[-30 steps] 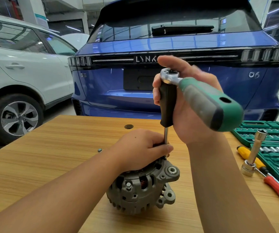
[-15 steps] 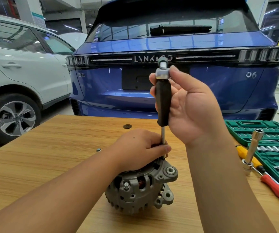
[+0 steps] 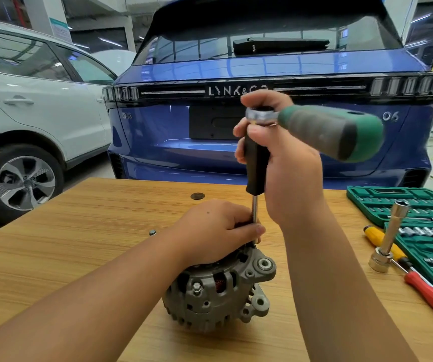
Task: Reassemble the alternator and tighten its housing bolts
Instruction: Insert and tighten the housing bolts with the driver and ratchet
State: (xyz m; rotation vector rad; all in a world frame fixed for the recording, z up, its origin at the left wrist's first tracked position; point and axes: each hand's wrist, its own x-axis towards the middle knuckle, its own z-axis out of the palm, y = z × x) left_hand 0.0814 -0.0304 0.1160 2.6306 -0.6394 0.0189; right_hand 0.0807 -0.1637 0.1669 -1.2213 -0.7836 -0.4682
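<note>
A grey alternator sits on the wooden table near its front edge. My left hand rests on top of it, fingers curled over the housing and around the thin steel shaft of a driver. That shaft stands upright into the housing; its tip is hidden by my fingers. My right hand grips the driver's black handle. A ratchet with a green and grey handle sits on the handle's top and points right, towards me.
A green socket set case lies open at the right, with a yellow screwdriver, a red-handled tool and an upright socket extension beside it. A small bolt lies left of the alternator. A blue car and a white car stand behind.
The ratchet's green handle has swung back into view on the right, after pointing away half a second ago. My left hand stays on the alternator.
</note>
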